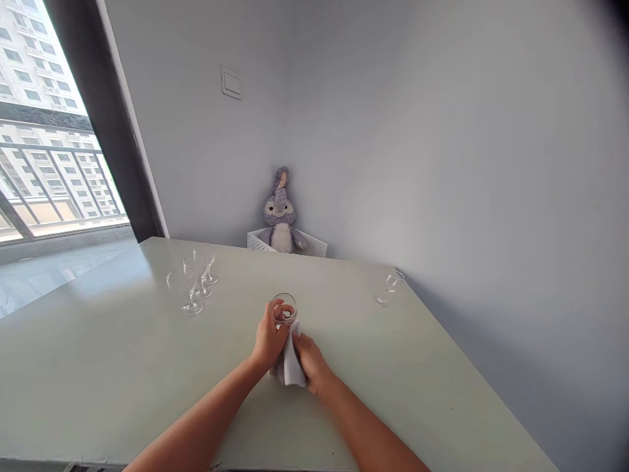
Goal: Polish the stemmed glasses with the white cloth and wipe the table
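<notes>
Two grips are clamping in my view: the left hand point(269, 334) is holding a stemmed glass point(284, 309) near the middle of the counter point(108, 373), the right hand point(312, 362) is pressing a white cloth point(291, 362) against it.

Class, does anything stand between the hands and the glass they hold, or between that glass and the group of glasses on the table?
A white cloth sits between the right hand and the glass; the left hand touches it directly. Nothing visible separates that glass from the group of glasses.
</notes>
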### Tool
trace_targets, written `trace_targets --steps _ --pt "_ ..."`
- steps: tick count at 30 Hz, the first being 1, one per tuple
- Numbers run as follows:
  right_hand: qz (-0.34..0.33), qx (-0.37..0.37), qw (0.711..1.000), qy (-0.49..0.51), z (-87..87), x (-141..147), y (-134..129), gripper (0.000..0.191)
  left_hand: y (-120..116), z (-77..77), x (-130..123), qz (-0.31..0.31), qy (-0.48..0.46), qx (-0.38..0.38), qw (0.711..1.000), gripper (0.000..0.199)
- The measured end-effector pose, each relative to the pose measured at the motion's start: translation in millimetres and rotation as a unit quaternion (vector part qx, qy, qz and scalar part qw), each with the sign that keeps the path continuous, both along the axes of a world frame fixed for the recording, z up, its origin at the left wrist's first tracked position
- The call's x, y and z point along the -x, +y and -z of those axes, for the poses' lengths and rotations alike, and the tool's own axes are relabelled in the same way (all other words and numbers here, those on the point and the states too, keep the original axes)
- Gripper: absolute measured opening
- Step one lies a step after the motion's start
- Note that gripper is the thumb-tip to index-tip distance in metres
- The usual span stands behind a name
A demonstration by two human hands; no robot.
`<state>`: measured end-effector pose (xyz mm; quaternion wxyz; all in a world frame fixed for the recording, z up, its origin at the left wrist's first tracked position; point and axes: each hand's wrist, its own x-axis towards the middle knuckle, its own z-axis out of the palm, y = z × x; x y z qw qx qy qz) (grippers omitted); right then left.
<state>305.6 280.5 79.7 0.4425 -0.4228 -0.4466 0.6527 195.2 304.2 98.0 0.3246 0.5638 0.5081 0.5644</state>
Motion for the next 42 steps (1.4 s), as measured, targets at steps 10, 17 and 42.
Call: trace_targets --steps 10,17,42 --pt "0.068 -0.361 0.811 -0.455 -40.8 -29.1 36.2 0.017 3.6 3.3 3.1 0.014 -0.041 0.017 0.999 0.022" --pt "-0.012 -0.332 0.837 -0.435 -18.7 -15.4 51.2 0.013 5.4 16.5 -1.9 0.048 -0.056 0.012 0.997 0.033" --pt "0.279 -0.035 0.747 -0.602 6.1 -191.0 142.0 0.023 1.9 36.5 -9.9 0.131 0.275 0.017 0.952 0.028"
